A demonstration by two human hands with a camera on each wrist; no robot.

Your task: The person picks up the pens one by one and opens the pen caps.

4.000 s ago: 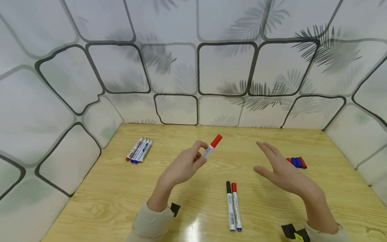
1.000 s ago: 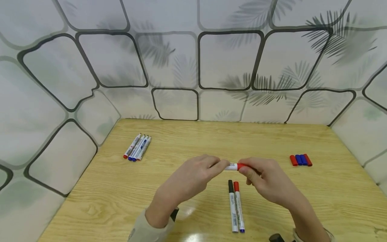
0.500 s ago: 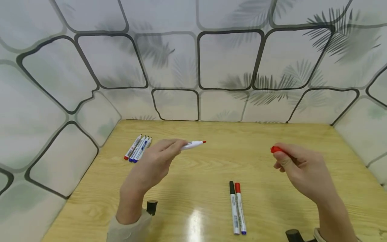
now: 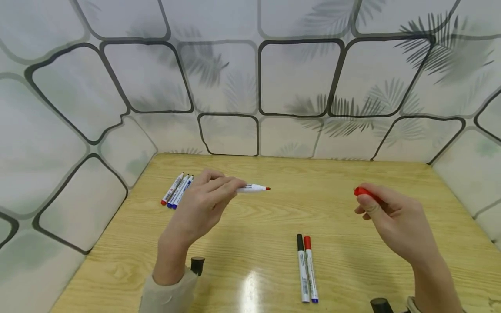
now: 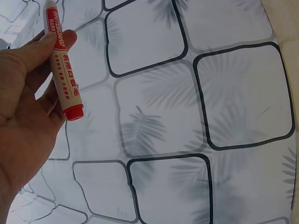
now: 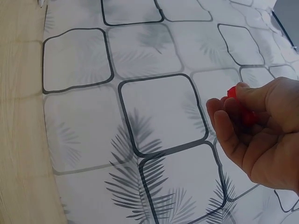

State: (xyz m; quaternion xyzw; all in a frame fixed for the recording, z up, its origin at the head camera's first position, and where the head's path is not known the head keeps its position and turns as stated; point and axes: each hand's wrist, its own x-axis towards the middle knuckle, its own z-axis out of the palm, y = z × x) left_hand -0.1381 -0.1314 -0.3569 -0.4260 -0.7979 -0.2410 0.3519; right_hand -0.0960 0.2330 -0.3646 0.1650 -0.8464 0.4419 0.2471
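My left hand (image 4: 197,211) pinches an uncapped whiteboard marker (image 4: 252,188) between thumb and fingers, its red tip pointing right. Up close in the left wrist view, that marker (image 5: 64,74) has red print and a red end plug. Well apart to the right, my right hand (image 4: 401,224) holds a red marker cap (image 4: 364,192) above the table. In the right wrist view the fingers partly cover the cap (image 6: 232,92). Between the hands, nearer me, lie a black-capped marker (image 4: 303,274) and a red-capped marker (image 4: 311,276) with a blue end, side by side.
A row of uncapped markers (image 4: 171,191) lies at the table's left, partly behind my left hand. The wooden table (image 4: 250,234) meets a patterned backdrop (image 4: 297,78) at the back and sides. My right hand hides the loose caps seen earlier.
The left hand held the marker capped at first. Both hands then met on it and the red cap came off. They moved apart, marker left and cap right; lately they barely move.
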